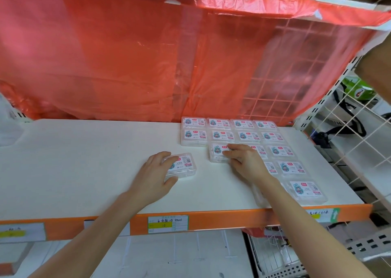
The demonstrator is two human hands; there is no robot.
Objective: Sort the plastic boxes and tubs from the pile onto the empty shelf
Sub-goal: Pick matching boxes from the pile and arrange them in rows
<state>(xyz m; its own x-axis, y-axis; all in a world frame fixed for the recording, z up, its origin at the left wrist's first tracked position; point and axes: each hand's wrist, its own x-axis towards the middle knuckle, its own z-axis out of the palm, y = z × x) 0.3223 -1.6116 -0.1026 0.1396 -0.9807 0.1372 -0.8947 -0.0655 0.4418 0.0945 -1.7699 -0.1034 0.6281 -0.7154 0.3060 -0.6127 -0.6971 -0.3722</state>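
On the smooth white shelf [84, 161], the left hand [154, 177] curls its fingers and thumb round a flat, clear plastic box [185, 167]. At 3 o'clock from it, the right hand [247, 163] lays straight, close-set fingers on a second box [215, 151], which sits at the 9 o'clock edge of the labelled rows of boxes [246, 135]. A glossy red plastic sheet [127, 55] hangs behind.

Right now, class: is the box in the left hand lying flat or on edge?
Flat: the box lies label-up on the shelf, left hand gripping it.

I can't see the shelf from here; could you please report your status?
Left grip holds a loose plastic box. Right grip rests flat on the third-row box. Nothing lies between the boxes.
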